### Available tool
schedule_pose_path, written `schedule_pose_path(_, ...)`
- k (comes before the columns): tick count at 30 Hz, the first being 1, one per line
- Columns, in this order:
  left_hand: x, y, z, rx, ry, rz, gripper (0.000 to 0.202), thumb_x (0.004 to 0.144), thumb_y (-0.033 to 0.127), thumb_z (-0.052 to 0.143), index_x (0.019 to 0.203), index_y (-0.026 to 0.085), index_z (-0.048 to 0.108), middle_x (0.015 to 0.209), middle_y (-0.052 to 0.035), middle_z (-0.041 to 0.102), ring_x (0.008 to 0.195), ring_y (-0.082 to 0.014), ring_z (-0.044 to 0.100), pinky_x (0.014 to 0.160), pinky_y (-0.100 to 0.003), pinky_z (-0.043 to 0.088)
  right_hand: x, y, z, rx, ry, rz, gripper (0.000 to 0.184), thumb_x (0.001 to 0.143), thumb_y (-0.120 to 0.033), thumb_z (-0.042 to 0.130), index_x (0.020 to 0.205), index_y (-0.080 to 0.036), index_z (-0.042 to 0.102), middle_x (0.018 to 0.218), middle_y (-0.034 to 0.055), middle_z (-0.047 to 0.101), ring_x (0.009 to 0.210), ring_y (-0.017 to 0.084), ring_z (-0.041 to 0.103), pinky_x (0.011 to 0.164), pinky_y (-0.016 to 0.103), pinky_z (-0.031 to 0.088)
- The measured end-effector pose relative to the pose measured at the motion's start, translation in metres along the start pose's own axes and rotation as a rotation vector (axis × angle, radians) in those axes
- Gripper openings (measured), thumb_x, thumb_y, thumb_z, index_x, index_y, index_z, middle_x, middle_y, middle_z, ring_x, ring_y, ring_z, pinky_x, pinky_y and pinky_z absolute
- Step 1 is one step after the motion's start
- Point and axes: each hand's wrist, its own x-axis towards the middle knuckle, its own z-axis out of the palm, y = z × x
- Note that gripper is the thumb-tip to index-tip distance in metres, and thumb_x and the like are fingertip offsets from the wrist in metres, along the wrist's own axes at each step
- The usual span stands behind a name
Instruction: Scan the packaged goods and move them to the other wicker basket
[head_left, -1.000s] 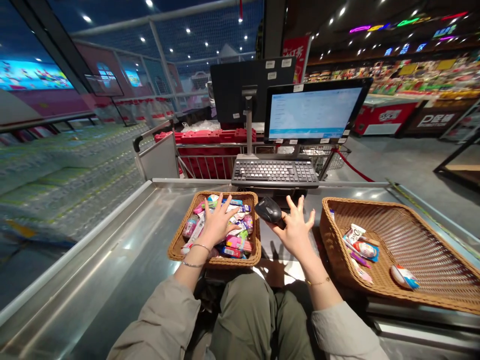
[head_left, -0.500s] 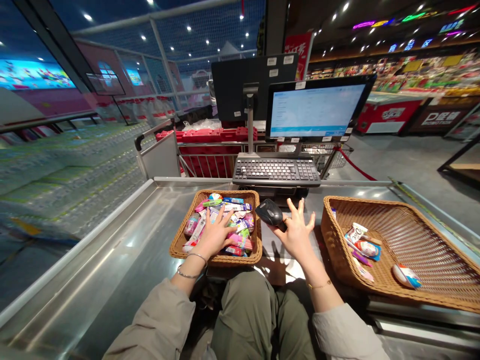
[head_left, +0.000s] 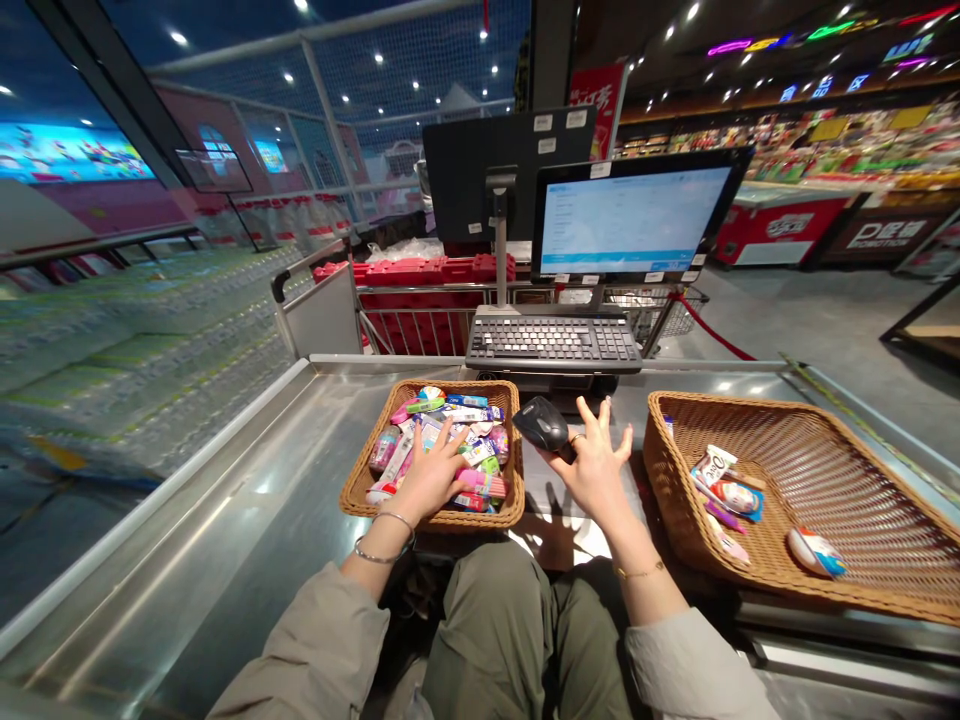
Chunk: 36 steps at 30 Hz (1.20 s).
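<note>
A small wicker basket (head_left: 346, 497) full of packaged sweets and small toys stands on the metal counter. Over it my left hand (head_left: 431, 472) is spread with fingers apart and nothing in its grasp; I cannot tell whether its fingertips touch the packets. My right hand (head_left: 596, 465) is also open, fingers fanned, beside a black barcode scanner (head_left: 541, 423). The scanner's handle end is hidden behind the thumb and palm, and contact there is unclear. To the right, a larger wicker basket (head_left: 885, 500) contains several wrapped items, among them an egg-shaped packet (head_left: 816, 552).
A black keyboard (head_left: 553, 340) sits beyond the hands, under a lit monitor (head_left: 634, 222). A second monitor (head_left: 480, 180) faces away. The metal counter (head_left: 247, 500) has a raised edge on the left. Behind it are a cart (head_left: 315, 300) and red crates (head_left: 427, 270).
</note>
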Motion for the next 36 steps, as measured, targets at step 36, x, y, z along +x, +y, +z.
schedule_pose_path(36,0.013,-0.024,0.006,0.145,0.241,-0.054,0.032,0.087,0.035,0.074,0.118,0.030,0.073,0.155,-0.0093,0.050,0.150,-0.0439,0.030,0.113,-0.084,-0.001,-0.002,0.002,0.001,0.004,0.027,-0.006,0.017,0.088,-0.033,0.064,0.093,-0.019,0.072,0.162,0.0151,0.038,0.156,0.041,0.011,0.113,0.081,0.008)
